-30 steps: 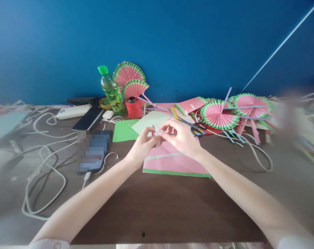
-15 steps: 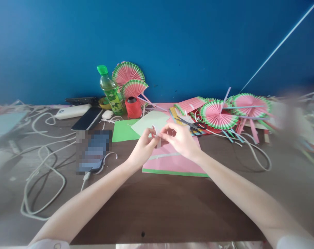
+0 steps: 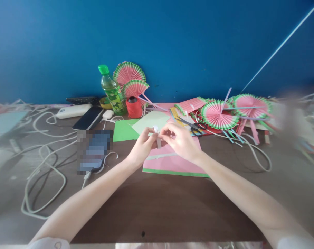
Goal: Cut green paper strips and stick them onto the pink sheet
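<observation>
Over the pink paper (image 3: 169, 165), my left hand (image 3: 141, 148) grips a small roll of white tape (image 3: 159, 142) between thumb and fingers. My right hand (image 3: 182, 142) meets it from the other side, thumb and forefinger pinched at the roll's edge; whatever lies in that pinch is too small to make out. A pale strip (image 3: 160, 156) runs across the pink sheet, which has a green band (image 3: 176, 172) along its near edge. Behind my right fingers lie black-handled scissors (image 3: 195, 129).
Green paper (image 3: 124, 130) and pale green paper (image 3: 149, 121) lie behind my left hand. Farther back stand a bottle (image 3: 112, 93) and a red thread spool (image 3: 134, 108). Folded watermelon-pattern paper fans (image 3: 219, 116) pile up at right. Phones (image 3: 96, 150) and white cables (image 3: 48, 173) spread at left.
The tape roll has turned slightly between my fingers, showing its white edge more and its red inside less. Both hands stay nearly in place.
</observation>
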Demonstrator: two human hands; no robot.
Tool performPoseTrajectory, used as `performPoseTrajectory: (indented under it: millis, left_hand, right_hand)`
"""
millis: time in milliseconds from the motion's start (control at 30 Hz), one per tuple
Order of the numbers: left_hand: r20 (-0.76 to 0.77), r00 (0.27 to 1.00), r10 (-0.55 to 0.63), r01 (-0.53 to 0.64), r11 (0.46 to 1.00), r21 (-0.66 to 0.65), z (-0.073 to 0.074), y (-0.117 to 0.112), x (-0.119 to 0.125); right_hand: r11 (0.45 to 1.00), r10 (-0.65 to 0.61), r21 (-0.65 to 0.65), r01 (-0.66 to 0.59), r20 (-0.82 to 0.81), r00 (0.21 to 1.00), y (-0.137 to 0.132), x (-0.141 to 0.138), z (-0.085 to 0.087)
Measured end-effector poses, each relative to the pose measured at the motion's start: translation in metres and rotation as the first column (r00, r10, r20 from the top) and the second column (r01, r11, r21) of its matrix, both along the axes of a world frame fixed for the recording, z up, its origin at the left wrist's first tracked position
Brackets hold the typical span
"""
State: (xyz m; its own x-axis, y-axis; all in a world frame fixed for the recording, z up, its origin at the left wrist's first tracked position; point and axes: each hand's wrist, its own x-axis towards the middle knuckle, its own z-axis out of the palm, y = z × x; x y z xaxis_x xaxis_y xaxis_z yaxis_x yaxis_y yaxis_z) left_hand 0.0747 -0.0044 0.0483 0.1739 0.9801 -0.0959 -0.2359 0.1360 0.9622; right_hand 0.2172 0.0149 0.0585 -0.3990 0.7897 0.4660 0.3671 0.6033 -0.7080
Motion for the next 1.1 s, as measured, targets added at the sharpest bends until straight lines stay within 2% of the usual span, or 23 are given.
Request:
performPoseTrajectory:
  millis: [233,500,733,900,1100]
  left_hand:
    - [0.051,0.999,-0.007,0.009,0.999,-0.039,0.0,0.004,-0.004]
    - [0.079,0.985,-0.156,0.158,0.987,-0.021,0.004,0.004,-0.006]
    - [-0.008,0.986,-0.166,0.166,0.986,-0.002,-0.002,0.003,-0.006]
    - [0.001,0.993,-0.119,0.119,0.993,-0.013,0.0,0.001,-0.003]
    - [0.131,0.987,-0.094,0.101,0.994,-0.05,0.002,0.0,-0.001]
  right_hand:
    - [0.989,0.106,-0.097,-0.109,-0.035,0.994,0.003,0.005,0.004]
    - [0.993,0.032,-0.116,-0.038,-0.054,0.998,0.008,0.011,0.011]
    - [0.99,0.051,-0.131,-0.055,-0.036,0.998,0.007,0.011,0.011]
    - [0.997,0.028,-0.073,-0.029,-0.011,1.0,0.001,0.007,0.007]
    - [0.998,0.047,0.045,-0.049,0.041,0.998,-0.002,0.005,0.006]
